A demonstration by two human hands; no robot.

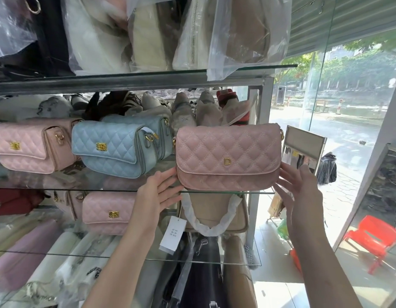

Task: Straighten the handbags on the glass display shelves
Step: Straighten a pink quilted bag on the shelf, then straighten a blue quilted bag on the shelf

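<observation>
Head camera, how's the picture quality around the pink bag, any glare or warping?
Head view: pink quilted bag sharp and evenly lit; daylight through the window washes out the street; wide-angle lens bows the glass shelf edges; plastic wrapping above shows glare.

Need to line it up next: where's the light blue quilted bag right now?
In the head view, the light blue quilted bag sits left of centre on the middle glass shelf, between a pink clasp bag and the pink D bag.

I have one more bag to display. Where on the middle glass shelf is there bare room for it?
Hardly any. The glass shelf is bare only in a narrow strip between the blue bag and the pink D bag, and a sliver by the metal post. Leftward, bags crowd together.
</observation>
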